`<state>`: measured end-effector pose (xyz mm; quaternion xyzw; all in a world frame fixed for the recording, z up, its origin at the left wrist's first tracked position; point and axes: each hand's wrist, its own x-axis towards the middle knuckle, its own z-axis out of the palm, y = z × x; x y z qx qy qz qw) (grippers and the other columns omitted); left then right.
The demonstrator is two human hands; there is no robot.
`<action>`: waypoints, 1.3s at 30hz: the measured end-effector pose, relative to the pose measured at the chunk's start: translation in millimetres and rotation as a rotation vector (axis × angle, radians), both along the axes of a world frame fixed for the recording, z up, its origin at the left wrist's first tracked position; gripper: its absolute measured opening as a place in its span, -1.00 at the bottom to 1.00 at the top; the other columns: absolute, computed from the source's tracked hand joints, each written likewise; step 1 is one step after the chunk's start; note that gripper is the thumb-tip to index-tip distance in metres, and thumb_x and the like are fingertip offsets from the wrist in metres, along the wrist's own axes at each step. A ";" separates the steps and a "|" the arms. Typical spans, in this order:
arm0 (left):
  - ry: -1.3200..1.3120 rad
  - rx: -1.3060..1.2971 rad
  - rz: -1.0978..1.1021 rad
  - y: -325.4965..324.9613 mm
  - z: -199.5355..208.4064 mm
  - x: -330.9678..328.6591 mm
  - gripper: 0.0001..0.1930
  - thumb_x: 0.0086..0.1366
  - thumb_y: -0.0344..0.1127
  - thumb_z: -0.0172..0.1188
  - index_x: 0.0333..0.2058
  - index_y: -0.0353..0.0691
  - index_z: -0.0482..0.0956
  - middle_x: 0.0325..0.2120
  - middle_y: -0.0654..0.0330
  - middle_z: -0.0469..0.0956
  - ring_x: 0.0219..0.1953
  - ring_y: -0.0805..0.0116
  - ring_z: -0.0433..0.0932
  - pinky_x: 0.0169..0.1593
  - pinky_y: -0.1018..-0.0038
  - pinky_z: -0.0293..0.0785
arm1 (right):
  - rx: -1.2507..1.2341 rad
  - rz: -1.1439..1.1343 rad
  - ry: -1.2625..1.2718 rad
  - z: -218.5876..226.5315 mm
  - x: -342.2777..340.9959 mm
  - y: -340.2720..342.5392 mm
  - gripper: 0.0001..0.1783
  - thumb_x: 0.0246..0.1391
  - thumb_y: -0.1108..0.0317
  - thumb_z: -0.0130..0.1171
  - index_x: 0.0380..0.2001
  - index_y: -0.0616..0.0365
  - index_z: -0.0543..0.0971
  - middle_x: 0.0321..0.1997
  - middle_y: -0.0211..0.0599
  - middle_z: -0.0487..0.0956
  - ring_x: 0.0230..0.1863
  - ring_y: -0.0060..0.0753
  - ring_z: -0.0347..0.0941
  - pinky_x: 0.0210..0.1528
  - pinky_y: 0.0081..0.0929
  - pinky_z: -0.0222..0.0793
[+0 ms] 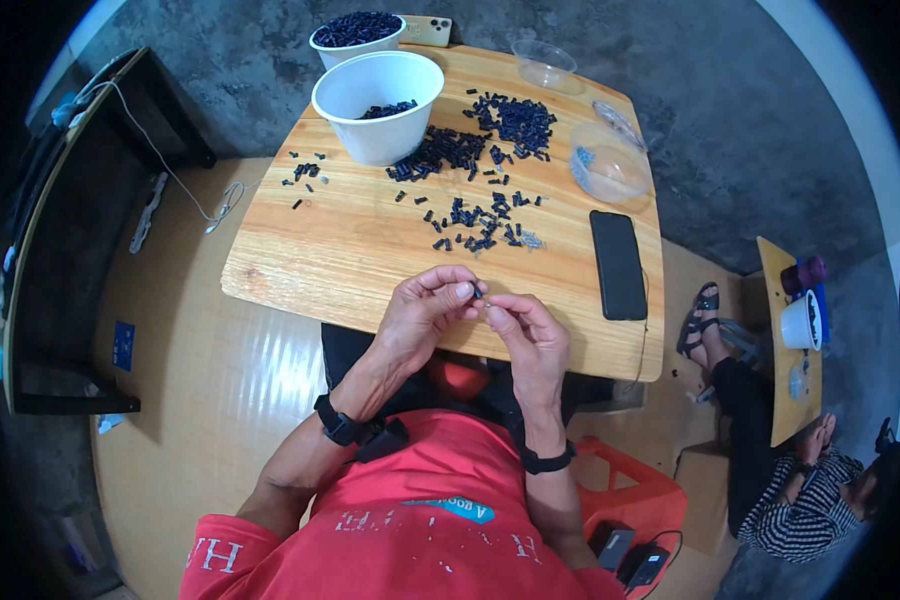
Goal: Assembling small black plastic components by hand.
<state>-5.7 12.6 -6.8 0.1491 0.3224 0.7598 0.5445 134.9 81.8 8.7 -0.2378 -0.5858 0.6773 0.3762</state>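
Over the table's near edge my two hands meet, fingertips almost touching. My left hand (418, 318) pinches a small dark cylindrical part (477, 292) between thumb and forefinger. My right hand (537, 345) is closed in a pinch beside it, on a tiny pale piece too small to name. Just beyond the hands lie scattered small dark parts (480, 222) and a little heap of clear pieces (531, 241). Farther back are denser piles of the dark parts (518, 124), next to a white tub (355, 135) with more of them inside.
A second, filled white tub (327, 55) and a phone (427, 30) stand at the back. Clear round containers (610, 180) sit on the right, near a black phone (618, 265). A red stool (650, 492) is beside me. At far right another person (805, 500) sits by a small table (782, 400).
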 end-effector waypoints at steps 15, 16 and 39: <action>0.131 -0.082 0.031 -3.6 5.9 5.5 -0.87 0.20 -0.52 0.22 -0.26 -0.30 0.58 -0.42 0.17 0.59 -0.39 0.42 0.56 -0.24 0.53 0.52 | 0.137 -0.136 -0.088 2.8 -2.2 -2.2 -0.80 0.07 0.45 0.25 -0.24 0.29 0.53 -0.34 -0.28 0.60 -0.31 -0.57 0.52 -0.20 -0.63 0.41; 0.194 -0.115 0.042 -4.6 8.6 6.0 -0.87 0.19 -0.52 0.22 -0.26 -0.30 0.58 -0.42 0.18 0.59 -0.39 0.43 0.56 -0.24 0.53 0.53 | 0.228 -0.166 -0.140 3.7 -1.9 -2.4 -0.82 0.05 0.46 0.26 -0.28 0.29 0.55 -0.36 -0.28 0.60 -0.32 -0.55 0.52 -0.22 -0.62 0.41; 1.014 -0.232 0.261 -31.0 7.5 -20.2 -0.85 0.04 -0.60 0.30 -0.35 -0.32 0.65 -0.39 0.20 0.58 -0.28 0.46 0.52 -0.17 0.58 0.43 | 0.426 -0.066 -0.302 -3.4 -38.9 7.7 -0.87 0.11 0.41 0.18 -0.36 0.27 0.57 -0.43 -0.21 0.59 -0.39 -0.37 0.56 -0.34 -0.44 0.40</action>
